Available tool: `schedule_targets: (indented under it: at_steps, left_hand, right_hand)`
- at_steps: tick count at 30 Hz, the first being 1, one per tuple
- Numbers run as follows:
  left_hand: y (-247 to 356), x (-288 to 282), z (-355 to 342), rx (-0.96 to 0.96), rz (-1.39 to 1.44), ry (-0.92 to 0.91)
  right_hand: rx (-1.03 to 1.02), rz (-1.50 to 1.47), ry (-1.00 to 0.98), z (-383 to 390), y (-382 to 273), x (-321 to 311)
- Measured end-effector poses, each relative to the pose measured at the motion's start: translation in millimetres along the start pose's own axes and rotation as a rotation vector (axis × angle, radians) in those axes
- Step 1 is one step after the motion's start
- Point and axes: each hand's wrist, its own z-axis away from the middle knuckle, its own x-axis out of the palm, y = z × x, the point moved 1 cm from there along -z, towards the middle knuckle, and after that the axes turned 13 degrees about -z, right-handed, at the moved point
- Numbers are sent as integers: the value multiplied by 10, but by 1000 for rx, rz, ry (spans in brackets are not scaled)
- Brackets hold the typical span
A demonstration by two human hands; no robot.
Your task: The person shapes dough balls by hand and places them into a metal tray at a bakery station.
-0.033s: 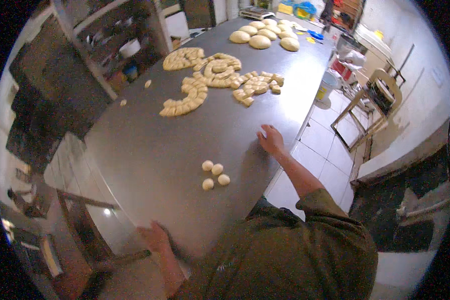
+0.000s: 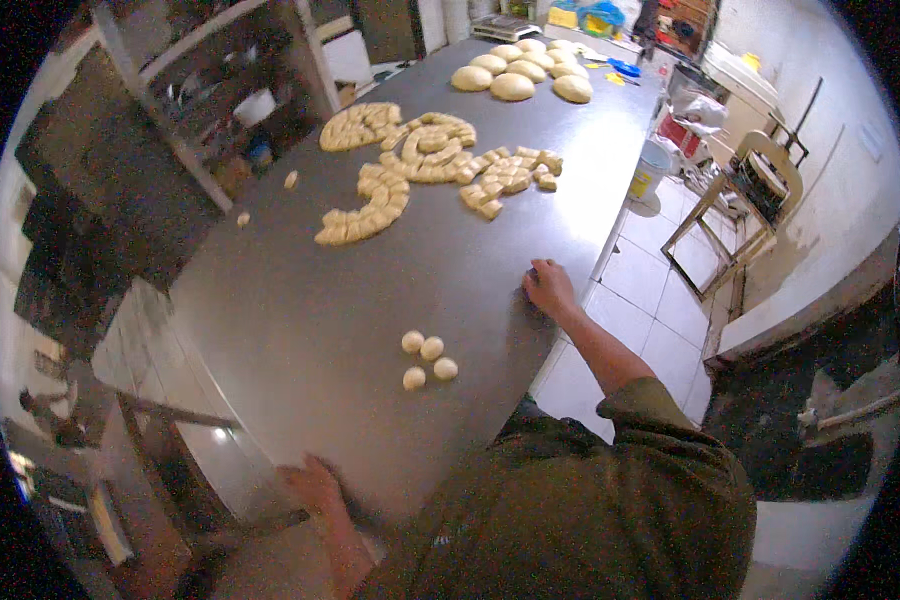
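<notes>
My right hand [image 2: 550, 288] rests palm down near the right edge of the grey tabletop [image 2: 300, 320], its fingers curled under. Whatever may lie beneath that palm is hidden. At the near left edge, my left hand [image 2: 315, 486] is low on the table, dim and smeared, so its finger shape is unclear. Between the hands sits a small group of round dough balls [image 2: 431, 348], apart from both. Farther off lie cut dough pieces in curved rows: a bent strip [image 2: 378, 205], a coiled patch [image 2: 435, 143], a rounded patch [image 2: 360, 126] and a looser cluster [image 2: 510, 178].
Several large smooth dough mounds [image 2: 512, 87] stand at the far end, with a blue item [image 2: 624, 68] beside them. Two small dough bits [image 2: 290, 180] lie by the left edge. A chair [image 2: 760, 185] and a bucket [image 2: 651, 166] stand on the tiled floor at right.
The fingers of my right hand have curled in more, and the hand sits slightly nearer. My left hand has shifted a little. The whole view has tilted slightly; the dough appears unmoved.
</notes>
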Motion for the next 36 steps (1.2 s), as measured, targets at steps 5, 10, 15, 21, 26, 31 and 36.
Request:
schedule_targets:
  at_steps: [5, 10, 15, 21, 26, 31, 36]
  left_hand:
    - [713, -902, 139, -33, -222, -210]
    - [669, -944, 330, -16, -567, -337]
    - [290, -658, 451, 230, -924, -362]
    - [778, -895, 485, -67, -367, -30]
    - [326, -330, 377, -26, -410, 26]
    - [-247, 5, 195, 115, -427, 96]
    - [1442, -933, 601, 349, 410, -165]
  right_hand:
    - [-111, 129, 103, -197, 404, -264]
    - [92, 191, 311, -1276, 908, -168]
    - [78, 302, 210, -2146, 1068, -165]
    - [150, 49, 207, -2342, 1504, -58]
    - [-19, -64, 42, -1116, 1083, -197]
    - [308, -270, 169, -883, 642, -42]
    - [25, -729, -502, -192, -1101, 113]
